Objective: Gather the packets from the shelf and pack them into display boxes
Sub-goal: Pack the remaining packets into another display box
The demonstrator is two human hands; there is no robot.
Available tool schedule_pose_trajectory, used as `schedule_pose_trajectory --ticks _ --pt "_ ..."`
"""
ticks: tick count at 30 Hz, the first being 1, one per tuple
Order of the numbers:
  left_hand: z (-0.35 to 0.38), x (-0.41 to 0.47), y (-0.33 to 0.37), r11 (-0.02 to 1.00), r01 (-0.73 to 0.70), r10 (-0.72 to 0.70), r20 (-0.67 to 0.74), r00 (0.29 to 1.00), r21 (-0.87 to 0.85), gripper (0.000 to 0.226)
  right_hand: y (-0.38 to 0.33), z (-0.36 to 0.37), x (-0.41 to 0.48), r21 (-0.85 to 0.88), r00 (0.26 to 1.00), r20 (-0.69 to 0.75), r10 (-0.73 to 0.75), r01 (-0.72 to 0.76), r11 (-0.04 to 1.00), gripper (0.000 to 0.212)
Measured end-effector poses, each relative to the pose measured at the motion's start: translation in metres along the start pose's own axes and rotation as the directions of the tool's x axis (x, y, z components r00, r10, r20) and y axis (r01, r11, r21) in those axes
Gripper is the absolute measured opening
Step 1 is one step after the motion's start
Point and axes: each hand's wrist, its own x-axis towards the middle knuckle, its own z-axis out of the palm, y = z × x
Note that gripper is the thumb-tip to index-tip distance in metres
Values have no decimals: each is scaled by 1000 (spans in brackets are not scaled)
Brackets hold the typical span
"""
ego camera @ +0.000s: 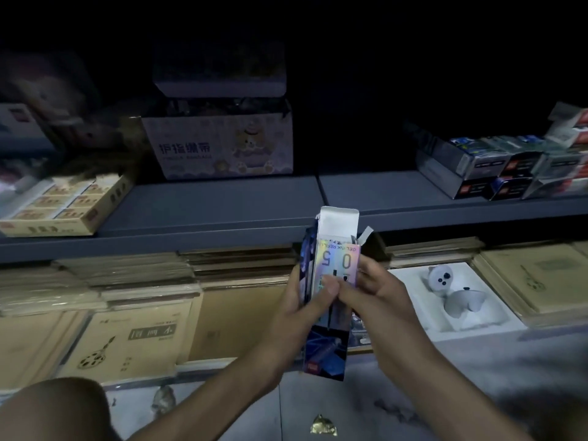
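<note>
Behind everything, shelf (222, 198): grey board running the full width, its upper part lost in the dark.
Notebooks (136, 338): brown-covered stacks lying flat in rows below the shelf.
Carton (219, 148): pale, printed with a bear, standing open on the shelf left of centre.
Small boxes (496, 173): dark and silver, stacked in layers at the right end of the shelf.
Flat box (63, 208): cream, at the left end of the shelf, filled with rows of yellow packs.
White tray (413, 275): among the notebooks on the right, with a pale toy bear (451, 294) lying in it.
Left hand (305, 310): wrapped round the display box from the left, thumb pressed across the front.
Right hand (378, 300): fingers curled, pinching the packet low down.
Display box (324, 345): tall, dark blue, held upright in front of the shelf edge, white top flap open.
Packet (339, 262): shiny rainbow foil, print upside down, standing partly out of the display box's open top.
Foil scrap (323, 425): gold, crumpled on the floor below the hands.
</note>
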Motion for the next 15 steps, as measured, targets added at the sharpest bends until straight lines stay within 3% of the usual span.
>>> schedule_pose_trajectory --ticks 8,12,15 --pt "-9 -13 -11 991 25 -46 162 986 129 55 -6 -10 -11 32 989 137 52 -57 998 34" --pt "-12 -21 -19 989 0 -21 143 990 147 54 -9 -14 -13 -163 989 139 59 -36 986 32" --pt "-15 -24 -24 975 -30 2 127 992 221 55 -12 -18 -13 -303 999 3 -47 45 952 40"
